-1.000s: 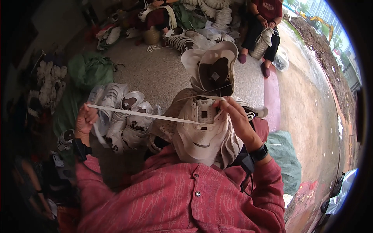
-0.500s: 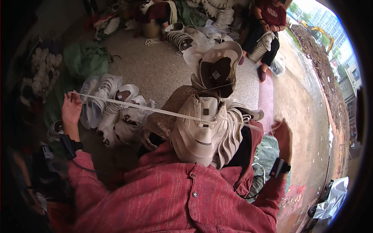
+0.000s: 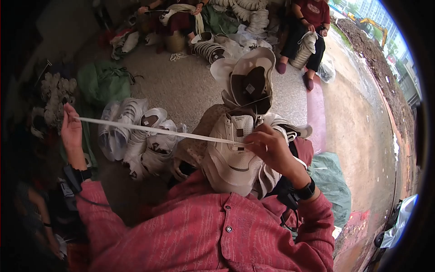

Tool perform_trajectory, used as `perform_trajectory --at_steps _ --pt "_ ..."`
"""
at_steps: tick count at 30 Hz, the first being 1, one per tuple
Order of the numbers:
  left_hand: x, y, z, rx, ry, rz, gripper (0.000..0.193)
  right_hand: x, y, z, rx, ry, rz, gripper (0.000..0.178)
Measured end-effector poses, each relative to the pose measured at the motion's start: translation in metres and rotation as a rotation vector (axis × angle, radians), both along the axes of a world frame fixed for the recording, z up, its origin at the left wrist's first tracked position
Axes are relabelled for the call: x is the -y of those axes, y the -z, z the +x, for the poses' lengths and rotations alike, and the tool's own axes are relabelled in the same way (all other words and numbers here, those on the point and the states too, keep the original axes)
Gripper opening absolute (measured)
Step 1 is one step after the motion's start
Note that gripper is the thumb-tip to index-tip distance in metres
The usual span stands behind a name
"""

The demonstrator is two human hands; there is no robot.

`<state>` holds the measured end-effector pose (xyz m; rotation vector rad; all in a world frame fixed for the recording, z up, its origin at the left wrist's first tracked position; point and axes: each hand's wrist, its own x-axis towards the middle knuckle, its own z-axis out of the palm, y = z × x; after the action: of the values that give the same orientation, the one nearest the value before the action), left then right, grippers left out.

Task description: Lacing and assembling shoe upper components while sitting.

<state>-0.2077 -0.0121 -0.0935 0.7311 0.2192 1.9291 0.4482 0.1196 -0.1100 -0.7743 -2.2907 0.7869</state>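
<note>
A beige shoe upper (image 3: 231,165) lies across my lap, toe end toward me, with several more uppers stacked against its right side. A flat white shoelace (image 3: 154,129) runs taut from its eyelets out to the left. My left hand (image 3: 71,129) is raised far out to that side, its fingers closed on the lace's outer part. Over the right edge of the upper's lacing area, my right hand (image 3: 272,149) has its thumb and fingers pinched at the lace beside the eyelets; its fingertips partly hide the spot. Behind stands an upper with a dark lining (image 3: 253,84).
Stacked white uppers (image 3: 140,131), some in clear plastic, lie on the floor at left, near a green sack (image 3: 104,81). A green bag (image 3: 331,181) is at my right. Two people sit at the back with uppers; a co-worker's hand (image 3: 309,26) holds one.
My right hand has come in from the far right to the upper's eyelets. My left hand has shifted slightly left and down, keeping the shoelace stretched.
</note>
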Motion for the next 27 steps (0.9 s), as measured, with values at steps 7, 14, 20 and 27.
perform_trajectory --at_steps 7,14,20,27 --pt "-0.017 -0.022 0.094 -0.357 -0.368 -0.378 0.045 -0.009 -0.001 -0.017 0.116 -0.122 -0.047 0.008" --pt "-0.073 0.001 0.277 -1.055 -0.016 -0.557 0.014 -0.013 0.0 -0.025 0.112 -0.228 -0.114 0.006" --pt "-0.094 0.034 0.374 -1.14 0.294 -0.362 0.011 -0.005 0.002 -0.037 0.106 -0.066 -0.323 0.01" --pt "-0.093 0.037 0.391 -1.398 0.235 -0.346 0.014 -0.007 0.004 -0.042 0.086 0.029 -0.355 0.013"
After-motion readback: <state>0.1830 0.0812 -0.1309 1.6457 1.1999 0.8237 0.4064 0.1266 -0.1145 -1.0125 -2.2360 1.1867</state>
